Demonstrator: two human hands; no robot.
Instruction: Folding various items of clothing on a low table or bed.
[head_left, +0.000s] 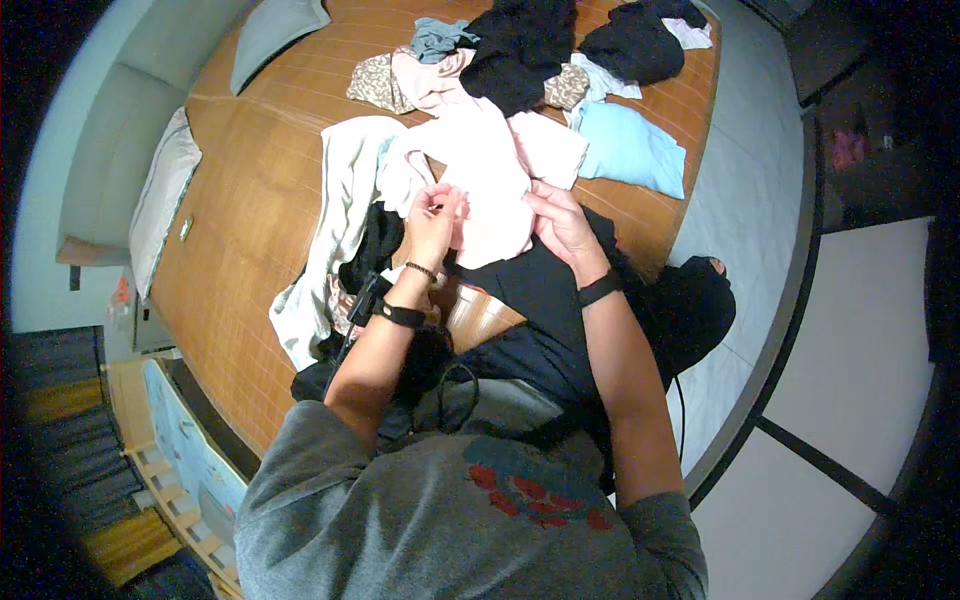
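Note:
A pale pink garment (487, 180) lies spread in front of me, its near end over my dark trouser leg. My left hand (436, 225) pinches its left side between thumb and fingers. On the opposite edge, my right hand (559, 219) has thumb and fingertips closed on the fabric. To the left of the garment stretches a long white cloth piece (341, 172), with black clothing (373, 240) beside it. A folded pale pink cloth (547, 150) touches the garment's right side, and a folded light blue garment (630, 148) lies just past it.
The bed has a brown woven mat (247, 210). Black clothes (517, 56), a patterned cloth (379, 82) and a grey-blue cloth (441, 39) are heaped at the far side. Pillows (165, 199) lie along the left edge. A tiled floor (739, 217) runs along the right.

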